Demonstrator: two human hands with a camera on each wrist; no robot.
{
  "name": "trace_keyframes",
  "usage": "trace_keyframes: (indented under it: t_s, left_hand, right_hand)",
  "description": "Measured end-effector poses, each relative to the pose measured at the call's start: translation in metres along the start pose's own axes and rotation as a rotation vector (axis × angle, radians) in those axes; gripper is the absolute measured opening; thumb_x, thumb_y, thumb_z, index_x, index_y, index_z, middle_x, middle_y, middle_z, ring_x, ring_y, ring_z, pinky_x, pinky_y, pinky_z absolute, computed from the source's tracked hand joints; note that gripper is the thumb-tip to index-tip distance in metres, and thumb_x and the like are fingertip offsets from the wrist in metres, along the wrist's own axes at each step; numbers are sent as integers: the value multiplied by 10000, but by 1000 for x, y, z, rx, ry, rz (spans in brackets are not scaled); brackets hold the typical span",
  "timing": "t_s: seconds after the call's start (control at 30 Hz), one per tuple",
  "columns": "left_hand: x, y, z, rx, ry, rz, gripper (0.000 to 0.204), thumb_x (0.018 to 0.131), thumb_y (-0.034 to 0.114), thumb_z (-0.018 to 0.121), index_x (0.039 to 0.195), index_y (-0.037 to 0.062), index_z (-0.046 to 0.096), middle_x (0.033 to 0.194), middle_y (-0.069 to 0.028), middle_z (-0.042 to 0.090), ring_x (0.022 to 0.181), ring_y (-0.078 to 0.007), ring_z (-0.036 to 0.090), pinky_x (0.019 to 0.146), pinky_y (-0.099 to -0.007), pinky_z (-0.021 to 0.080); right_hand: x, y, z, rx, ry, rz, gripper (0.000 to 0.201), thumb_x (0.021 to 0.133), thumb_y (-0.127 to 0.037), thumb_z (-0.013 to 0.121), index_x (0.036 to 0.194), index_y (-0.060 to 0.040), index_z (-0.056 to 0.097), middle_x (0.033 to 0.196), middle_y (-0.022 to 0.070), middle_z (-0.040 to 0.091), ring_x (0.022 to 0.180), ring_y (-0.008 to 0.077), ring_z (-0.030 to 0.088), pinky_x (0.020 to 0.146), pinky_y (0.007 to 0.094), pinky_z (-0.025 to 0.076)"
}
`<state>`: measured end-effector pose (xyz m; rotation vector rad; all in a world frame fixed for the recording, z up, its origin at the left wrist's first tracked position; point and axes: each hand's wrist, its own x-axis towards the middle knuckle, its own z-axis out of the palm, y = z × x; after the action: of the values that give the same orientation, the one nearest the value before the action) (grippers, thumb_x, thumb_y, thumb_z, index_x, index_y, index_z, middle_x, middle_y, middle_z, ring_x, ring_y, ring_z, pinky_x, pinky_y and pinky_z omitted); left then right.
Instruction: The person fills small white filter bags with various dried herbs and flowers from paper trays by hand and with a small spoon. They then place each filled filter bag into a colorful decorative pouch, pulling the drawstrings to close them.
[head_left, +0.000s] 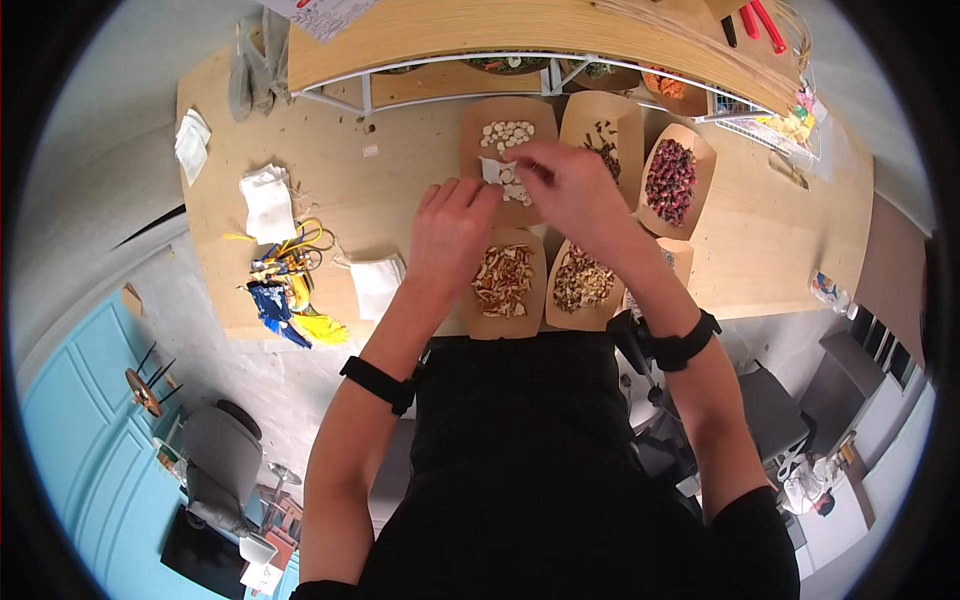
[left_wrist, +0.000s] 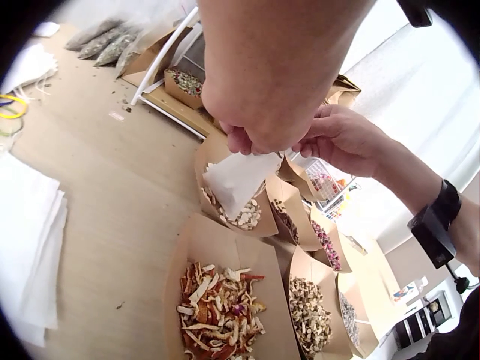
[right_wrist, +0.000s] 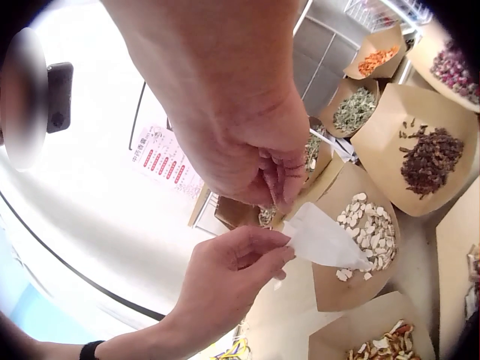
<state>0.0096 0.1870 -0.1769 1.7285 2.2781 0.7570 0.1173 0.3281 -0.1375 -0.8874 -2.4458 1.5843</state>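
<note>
A small white cloth pouch [right_wrist: 326,238] hangs over the paper tray [head_left: 472,135] of white slices [right_wrist: 367,236]. My left hand [head_left: 455,225] pinches the pouch at its edge between thumb and fingers, as the right wrist view shows. Bunched and pointing down, the fingers of my right hand [head_left: 580,190] come right at the pouch's upper rim. I cannot tell whether they pinch the rim or some slices. In the left wrist view, the left forearm and hand cover part of the pouch's top.
Nearby trays hold reddish-white shreds [head_left: 503,280], tan chips [head_left: 583,278], dark brown pieces [head_left: 603,150] and dried rosebuds [head_left: 671,182]. White pouches [head_left: 267,203] and coloured cords with tassels [head_left: 290,280] lie at left. A wooden shelf [head_left: 430,45] overhangs the table's back; a bottle [head_left: 832,293] lies at right.
</note>
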Motion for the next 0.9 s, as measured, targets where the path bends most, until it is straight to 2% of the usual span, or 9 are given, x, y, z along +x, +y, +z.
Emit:
trace_keyframes:
  t_s: [0.1,0.17,0.2,0.27,0.37,0.6,0.67,0.77,0.9]
  left_hand:
    - [-5,-4,-3,-1,13,-10,120,799,38,670,915,56,651,874,-65,637,796,-261,608,722,-381,479]
    - [-9,-5,-7,-4,12,-9,128,799,33,668,922,58,649,882,-65,642,800,-262,609,729,-379,480]
    - [-10,-4,-10,-4,-5,-16,132,801,31,666,928,59,647,891,-64,645,806,-263,610,735,-377,481]
    - [-10,-1,-14,-1,-20,-22,136,803,29,663,934,61,645,900,-63,648,813,-264,611,741,-375,482]
    - [-10,3,-21,-26,-8,-32,138,805,26,663,936,62,643,908,-63,649,822,-267,612,748,-374,482]
    - [-8,6,-27,-36,21,-36,170,796,15,670,957,65,648,913,-64,649,827,-266,611,741,-378,482]
    - [-7,6,-24,-43,26,-43,173,795,15,672,959,65,649,914,-63,649,827,-267,611,740,-379,483]
    - [-6,6,-15,-60,50,-16,160,799,25,675,952,66,652,911,-64,648,822,-270,611,738,-381,484]
    - [-4,6,-4,-43,53,-28,138,807,38,676,941,66,656,894,-67,644,808,-272,611,737,-379,484]
  right_hand:
    - [12,20,-2,-38,108,45,204,811,-50,611,998,15,663,1003,209,636,895,372,632,814,413,511]
    - [17,54,8,-595,41,-195,181,771,-66,644,942,-7,659,994,185,620,937,341,625,803,395,512]
    - [15,58,12,-595,44,-189,181,771,-66,644,942,-7,659,994,185,620,937,341,625,803,395,512]
    - [15,65,22,-943,10,-348,168,734,-86,662,891,-25,651,958,153,600,969,298,611,792,368,509]
    - [19,78,36,-1029,-21,-344,173,733,-101,658,890,-28,656,912,123,597,924,268,625,749,335,517]
    - [27,84,48,-881,-80,-205,196,753,-52,637,941,5,634,971,177,607,849,301,646,758,383,527]
    - [26,79,34,-551,16,-79,170,794,-39,609,948,-5,673,953,182,648,814,296,667,744,389,536]
    - [23,54,6,-308,23,-12,143,815,-59,596,909,13,677,931,216,650,841,338,664,741,388,537]
    - [14,9,-17,-136,35,124,139,827,-92,613,900,-3,693,898,197,663,801,330,664,739,398,529]
